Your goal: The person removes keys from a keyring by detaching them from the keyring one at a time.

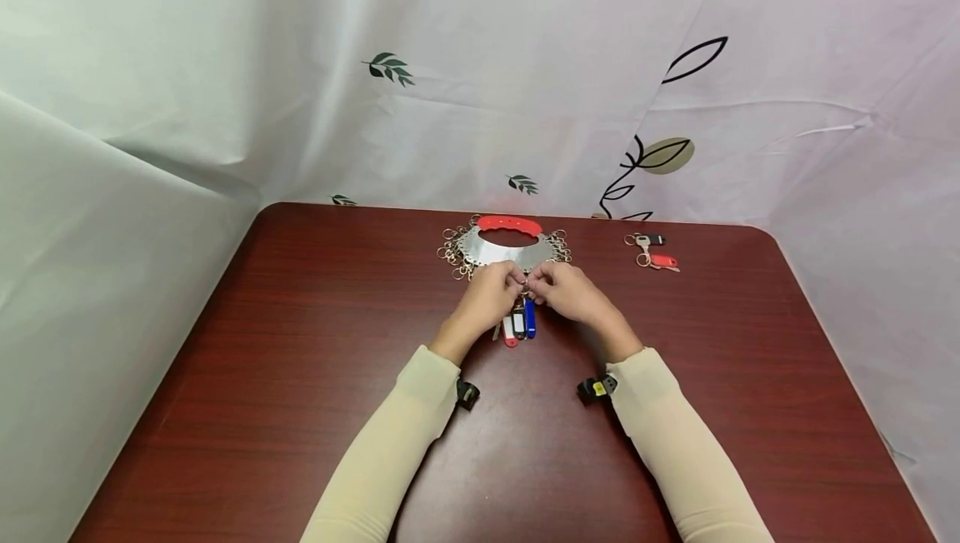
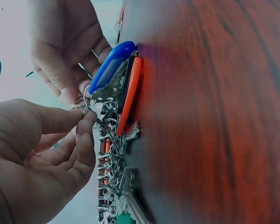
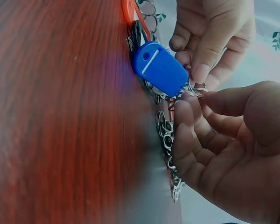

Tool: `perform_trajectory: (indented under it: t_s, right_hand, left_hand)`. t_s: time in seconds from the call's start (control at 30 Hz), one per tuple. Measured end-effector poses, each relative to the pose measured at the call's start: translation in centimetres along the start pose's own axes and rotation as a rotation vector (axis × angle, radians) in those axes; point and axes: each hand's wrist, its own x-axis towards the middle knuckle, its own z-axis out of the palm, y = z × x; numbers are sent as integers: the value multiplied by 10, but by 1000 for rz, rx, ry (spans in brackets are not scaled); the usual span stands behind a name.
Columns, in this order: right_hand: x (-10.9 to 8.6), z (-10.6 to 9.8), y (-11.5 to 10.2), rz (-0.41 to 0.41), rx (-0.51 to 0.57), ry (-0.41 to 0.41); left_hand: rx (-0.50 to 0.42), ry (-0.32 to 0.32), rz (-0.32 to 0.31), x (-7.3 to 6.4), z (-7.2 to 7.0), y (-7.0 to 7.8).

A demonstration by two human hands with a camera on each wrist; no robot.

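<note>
In the head view both hands meet at the front edge of a silver key-holder plate [image 1: 487, 252] with a red handle [image 1: 510, 225] and many small rings round its rim. My left hand [image 1: 491, 293] pinches a metal key ring [image 2: 86, 100] between thumb and forefinger. Thumb and fingers of my right hand [image 1: 572, 291] pinch at the same ring cluster from the other side. Below the fingertips hang a blue key tag [image 3: 161, 69], a black key tag [image 1: 519, 324] and a red key tag [image 2: 131, 91]. Fingers partly hide the ring joint.
Off to the right on the dark red table [image 1: 750, 360] lie two keys with a black tag [image 1: 656, 240] and a red tag [image 1: 664, 261]. White patterned cloth [image 1: 480, 68] hangs behind the table and at both sides.
</note>
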Motion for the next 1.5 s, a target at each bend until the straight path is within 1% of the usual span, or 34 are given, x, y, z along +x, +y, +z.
perform_trajectory:
  t_s: [0.23,0.4,0.5,0.77,0.9,1.03,1.2,1.33,1.5]
  right_hand:
    - [-1,3,2,-7,24,68]
    - [-1,7,3,2,58,127]
    - [-1,8,3,-7,71,151]
    - [-2,10,1,-33,112,182]
    - [-2,11,0,-36,121,187]
    - [-3,11,1,-38,121,192]
    - [-2,12,2,-41,116,203]
    - [-2,12,2,-40,118,207]
    - [-3,12,2,-43,136,195]
  left_hand:
    - [-28,24,19,0,0,-1]
    - [-10,67,20,-1,0,1]
    - [1,101,13,-2,0,2]
    - [-2,200,-7,-4,0,1]
    - [5,220,-4,-5,0,1]
    - [27,221,-9,-5,1,1]
    - [35,197,-40,-5,1,2]
    - [29,175,-44,-5,1,5]
    - [49,159,-41,-6,1,7]
